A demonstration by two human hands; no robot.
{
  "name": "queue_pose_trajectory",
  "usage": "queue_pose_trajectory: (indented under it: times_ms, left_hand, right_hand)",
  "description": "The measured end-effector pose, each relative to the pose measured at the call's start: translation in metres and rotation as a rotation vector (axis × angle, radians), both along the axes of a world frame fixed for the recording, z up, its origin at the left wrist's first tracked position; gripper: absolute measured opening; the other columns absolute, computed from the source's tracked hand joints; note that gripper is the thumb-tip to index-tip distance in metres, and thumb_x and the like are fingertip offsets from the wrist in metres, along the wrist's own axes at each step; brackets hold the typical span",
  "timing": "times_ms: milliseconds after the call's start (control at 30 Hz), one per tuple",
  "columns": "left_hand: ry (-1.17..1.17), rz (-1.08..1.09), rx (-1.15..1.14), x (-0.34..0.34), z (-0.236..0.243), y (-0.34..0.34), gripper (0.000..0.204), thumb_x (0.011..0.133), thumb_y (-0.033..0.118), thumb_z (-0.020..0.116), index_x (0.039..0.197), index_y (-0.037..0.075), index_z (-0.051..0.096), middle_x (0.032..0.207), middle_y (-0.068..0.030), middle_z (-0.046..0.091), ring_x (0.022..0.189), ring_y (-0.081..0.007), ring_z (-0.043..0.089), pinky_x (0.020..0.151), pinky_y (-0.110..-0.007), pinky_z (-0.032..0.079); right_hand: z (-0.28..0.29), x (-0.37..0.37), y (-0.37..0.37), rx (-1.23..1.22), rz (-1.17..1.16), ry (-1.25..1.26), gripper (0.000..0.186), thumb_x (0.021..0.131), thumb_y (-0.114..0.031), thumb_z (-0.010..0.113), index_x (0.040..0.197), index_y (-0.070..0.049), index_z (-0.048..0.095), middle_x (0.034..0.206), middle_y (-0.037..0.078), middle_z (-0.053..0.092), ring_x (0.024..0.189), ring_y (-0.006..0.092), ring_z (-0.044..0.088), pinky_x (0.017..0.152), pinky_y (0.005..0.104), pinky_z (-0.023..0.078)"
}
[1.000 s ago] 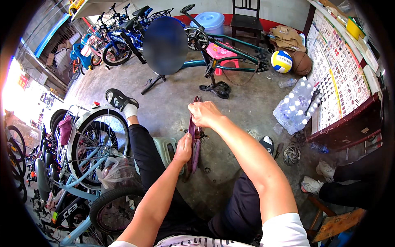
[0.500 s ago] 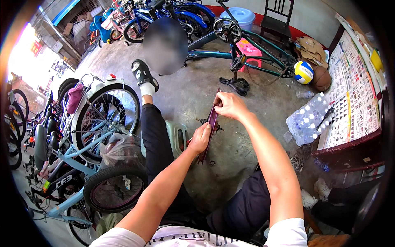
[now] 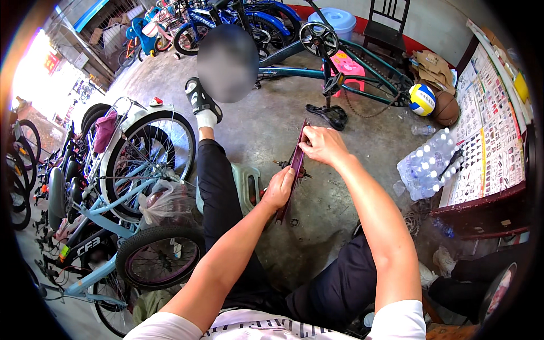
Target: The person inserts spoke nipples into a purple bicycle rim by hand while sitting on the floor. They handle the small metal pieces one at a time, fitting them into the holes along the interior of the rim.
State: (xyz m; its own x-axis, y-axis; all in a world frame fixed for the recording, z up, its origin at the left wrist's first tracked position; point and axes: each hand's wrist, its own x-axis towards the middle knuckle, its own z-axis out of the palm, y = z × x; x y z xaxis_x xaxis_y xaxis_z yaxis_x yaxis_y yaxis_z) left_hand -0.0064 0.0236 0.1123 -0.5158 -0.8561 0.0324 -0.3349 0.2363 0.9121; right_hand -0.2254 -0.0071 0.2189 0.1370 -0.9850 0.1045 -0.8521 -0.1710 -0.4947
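Note:
Between my legs I hold a bare purple-red bicycle wheel rim (image 3: 297,161) upright, seen nearly edge-on. Its hub and axle stick out on both sides, and no tyre shows on it. My left hand (image 3: 280,188) is closed round the near side of the rim. Higher up, my right hand (image 3: 324,145) grips the far part, fingers bent over the edge. The fingertips are partly hidden, so anything small pinched there cannot be made out. Just left of the wheel is a pale green plastic stool (image 3: 246,184).
A small wheel with a tyre (image 3: 160,258) and parked bicycles (image 3: 148,164) crowd the left. Ahead lies a teal bicycle frame (image 3: 294,72) with its saddle (image 3: 327,116) low to the floor. On the right are bottles (image 3: 426,164), a volleyball (image 3: 421,100) and a printed board (image 3: 487,130).
The surroundings have shifted slightly to the right in the picture. Both hands keep their hold on the wheel rim, which stands at almost the same angle.

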Motion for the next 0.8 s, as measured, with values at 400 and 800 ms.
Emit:
queue_pose_trajectory:
  times_ms: [400, 800]
  left_hand:
    - [-0.002, -0.008, -0.035, 0.002, -0.004, -0.001, 0.050, 0.113, 0.031, 0.032, 0.119, -0.004, 0.067, 0.111, -0.0212, 0.073, 0.104, -0.0347, 0.068, 0.099, -0.042, 0.049]
    - [0.077, 0.016, -0.025, 0.000, 0.003, 0.001, 0.043, 0.111, 0.032, 0.039, 0.115, -0.004, 0.062, 0.107, -0.0307, 0.066, 0.104, -0.0526, 0.060, 0.092, -0.049, 0.048]
  right_hand:
    - [-0.008, -0.002, -0.005, -0.046, -0.023, 0.026, 0.028, 0.091, -0.034, 0.072, 0.098, -0.007, 0.069, 0.100, 0.015, 0.076, 0.095, 0.0374, 0.073, 0.083, 0.0497, 0.056]
    - [-0.008, -0.005, -0.004, -0.007, 0.002, -0.014, 0.031, 0.092, -0.036, 0.072, 0.103, -0.008, 0.071, 0.102, 0.014, 0.076, 0.098, 0.0372, 0.072, 0.085, 0.0486, 0.057]
